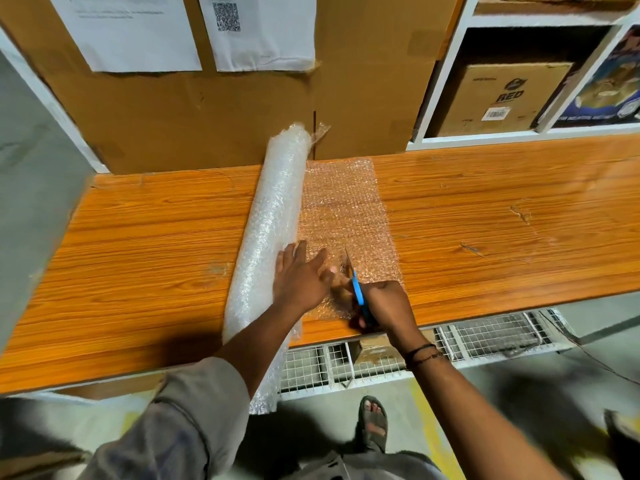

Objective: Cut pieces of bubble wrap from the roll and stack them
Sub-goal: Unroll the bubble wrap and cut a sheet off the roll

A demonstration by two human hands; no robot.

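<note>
A long roll of bubble wrap [270, 230] lies across the orange wooden table [138, 258], running from the back wall to past the front edge. An unrolled sheet of bubble wrap [346, 209] spreads flat to its right. My left hand [301, 278] presses flat on the sheet beside the roll, fingers spread. My right hand [384, 303] grips blue-handled scissors [356, 289] near the table's front edge. Their blades point away from me into the sheet, just right of my left fingers.
Large cardboard sheets [242, 109] with taped papers stand against the wall behind the table. White shelves at the back right hold a cardboard box [498, 98]. A wire mesh rack [381, 358] sits under the table's front edge. My sandalled foot [372, 420] is on the floor.
</note>
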